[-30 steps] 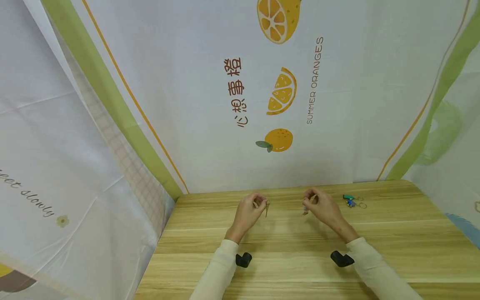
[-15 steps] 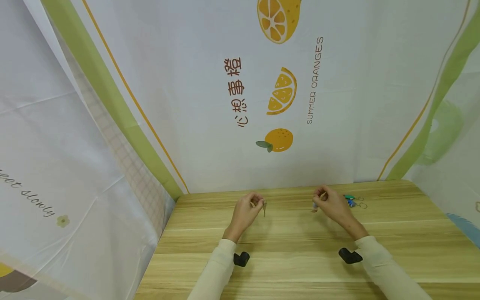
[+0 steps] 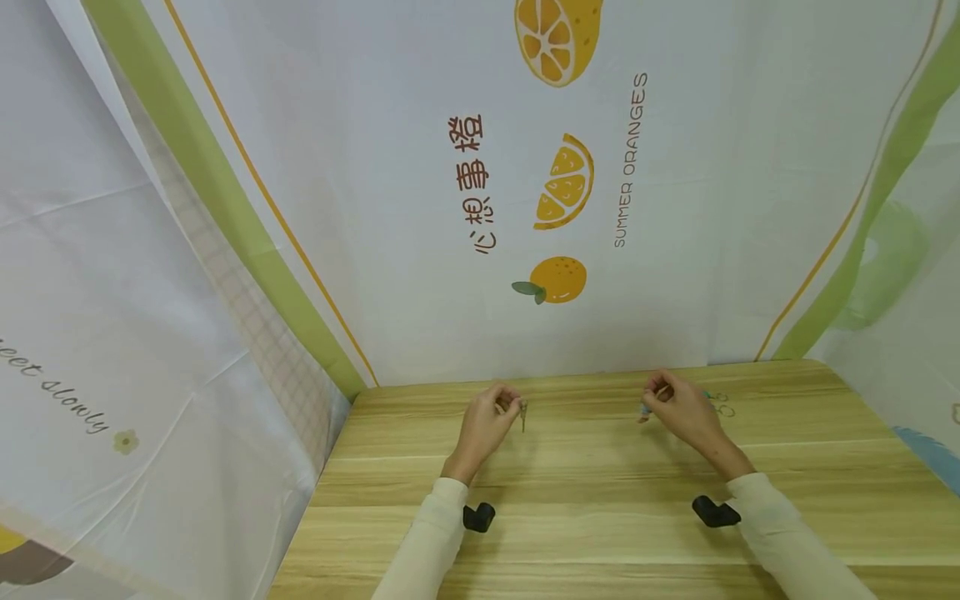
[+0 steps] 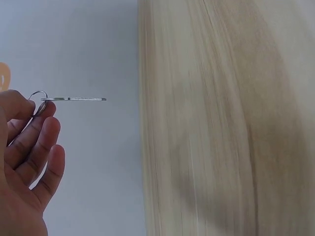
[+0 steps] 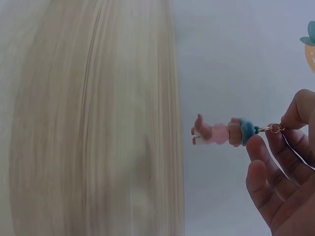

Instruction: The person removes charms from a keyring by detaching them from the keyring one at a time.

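My left hand pinches a split ring between thumb and forefinger. From that ring a thin metal key hangs down above the table. Over to the right, my right hand pinches the short gold chain of a figurine keychain. The small figurine has a blue-green cap and a pink body, and it dangles free of the tabletop. The two hands are well apart, with the key and the keychain not touching.
Partly hidden behind my right hand, other keychains lie on the wooden table, where their metal rings show. A white cloth printed with oranges hangs along the table's back edge. More cloth hangs at both sides.
My right hand has moved to the right with the figurine keychain and now covers much of the keychains lying there. My left hand has drifted slightly left with the key.
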`<control>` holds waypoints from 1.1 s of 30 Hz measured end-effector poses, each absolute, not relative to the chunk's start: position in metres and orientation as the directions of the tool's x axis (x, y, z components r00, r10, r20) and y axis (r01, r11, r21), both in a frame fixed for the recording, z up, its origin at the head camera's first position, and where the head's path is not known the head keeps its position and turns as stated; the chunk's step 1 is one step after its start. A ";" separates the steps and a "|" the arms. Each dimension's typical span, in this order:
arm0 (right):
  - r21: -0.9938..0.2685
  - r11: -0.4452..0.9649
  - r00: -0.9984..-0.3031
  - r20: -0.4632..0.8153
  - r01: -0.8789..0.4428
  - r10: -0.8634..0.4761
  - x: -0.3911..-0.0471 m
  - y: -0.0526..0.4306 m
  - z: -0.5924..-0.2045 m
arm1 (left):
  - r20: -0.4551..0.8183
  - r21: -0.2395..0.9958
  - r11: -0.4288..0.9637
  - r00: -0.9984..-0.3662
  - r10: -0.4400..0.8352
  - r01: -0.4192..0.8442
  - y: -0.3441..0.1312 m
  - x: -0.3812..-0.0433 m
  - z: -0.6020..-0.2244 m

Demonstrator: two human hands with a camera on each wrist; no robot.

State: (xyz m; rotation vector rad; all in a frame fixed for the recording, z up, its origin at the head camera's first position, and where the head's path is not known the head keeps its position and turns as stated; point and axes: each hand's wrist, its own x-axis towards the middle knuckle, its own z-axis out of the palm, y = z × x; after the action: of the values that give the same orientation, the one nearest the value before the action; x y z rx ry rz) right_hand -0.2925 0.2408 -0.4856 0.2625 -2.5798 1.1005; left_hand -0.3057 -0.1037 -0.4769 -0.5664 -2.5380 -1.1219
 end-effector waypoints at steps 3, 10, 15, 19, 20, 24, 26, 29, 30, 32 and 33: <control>-0.661 0.695 -0.932 0.361 -0.282 -0.034 -0.292 0.245 -0.487 | 0.419 0.640 0.618 -0.882 0.218 0.457 -0.105 -0.307 -0.478; -0.666 0.703 -0.943 0.333 -0.249 -0.019 -0.291 0.254 -0.491 | 0.389 0.674 0.609 -0.902 0.187 0.417 -0.111 -0.308 -0.481; -0.660 0.710 -0.938 0.346 -0.247 -0.005 -0.291 0.261 -0.492 | 0.357 0.707 0.598 -0.921 0.158 0.377 -0.115 -0.311 -0.484; -0.653 0.716 -0.933 0.359 -0.246 0.006 -0.291 0.267 -0.494 | 0.348 0.733 0.574 -0.926 0.143 0.364 -0.119 -0.313 -0.485; -0.650 0.719 -0.933 0.359 -0.245 0.006 -0.291 0.268 -0.494 | 0.345 0.740 0.567 -0.928 0.140 0.361 -0.120 -0.314 -0.486; -0.646 0.724 -0.933 0.360 -0.241 0.011 -0.290 0.273 -0.495 | 0.338 0.774 0.524 -0.931 0.135 0.357 -0.124 -0.314 -0.488; -0.642 0.729 -0.933 0.360 -0.235 0.016 -0.289 0.276 -0.495 | 0.338 0.789 0.500 -0.932 0.134 0.358 -0.126 -0.315 -0.490; -0.641 0.733 -0.933 0.360 -0.229 0.023 -0.287 0.280 -0.494 | 0.338 0.814 0.455 -0.931 0.136 0.361 -0.129 -0.315 -0.492; -0.642 0.733 -0.934 0.357 -0.227 0.024 -0.287 0.281 -0.494 | 0.337 0.822 0.440 -0.932 0.136 0.361 -0.130 -0.315 -0.492; -0.643 0.732 -0.934 0.357 -0.224 0.027 -0.286 0.284 -0.494 | 0.328 0.841 0.409 -0.935 0.135 0.355 -0.132 -0.315 -0.494; -0.644 0.732 -0.934 0.357 -0.223 0.029 -0.285 0.286 -0.494 | 0.322 0.849 0.398 -0.937 0.132 0.348 -0.133 -0.316 -0.494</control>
State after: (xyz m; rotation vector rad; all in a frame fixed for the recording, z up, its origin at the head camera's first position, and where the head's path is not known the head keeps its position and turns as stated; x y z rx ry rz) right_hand -0.2852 0.2861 -0.4945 0.1504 -2.5911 1.0266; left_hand -0.3156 -0.1329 -0.4943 -0.4267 -2.4503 -1.5628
